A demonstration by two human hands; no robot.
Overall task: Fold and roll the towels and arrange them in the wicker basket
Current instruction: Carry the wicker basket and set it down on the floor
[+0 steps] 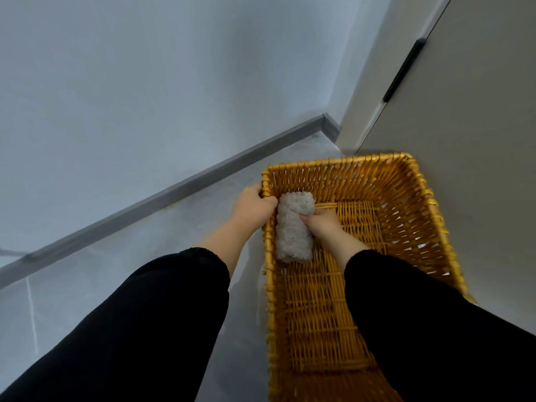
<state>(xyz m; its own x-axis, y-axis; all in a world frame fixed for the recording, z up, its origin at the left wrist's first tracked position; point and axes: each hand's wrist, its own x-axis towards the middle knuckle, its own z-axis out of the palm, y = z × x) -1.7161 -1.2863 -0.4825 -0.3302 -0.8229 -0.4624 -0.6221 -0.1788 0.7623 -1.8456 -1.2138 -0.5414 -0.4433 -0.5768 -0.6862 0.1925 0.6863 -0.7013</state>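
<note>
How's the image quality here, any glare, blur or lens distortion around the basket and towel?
Head view: light is soft and even, no hard shadows; the floor shows a faint sheen, no harsh glare; the towel and basket look slightly soft; wide-angle stretch makes the sleeves loom large at the bottom.

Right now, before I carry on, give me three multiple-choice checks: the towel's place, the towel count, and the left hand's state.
1. Where in the basket does the rolled towel lie? A) along the left wall B) mid-floor C) against the right wall
2. How many towels are in the basket? A) none B) one C) three
3. What is the left hand doing? A) hanging free B) pressing the towel C) gripping the basket's left rim
Answers: 1 A, the grey roll lies beside the left wall; 2 B, only one roll shows; 3 C, its fingers curl over the rim while the right hand holds the towel.
</note>
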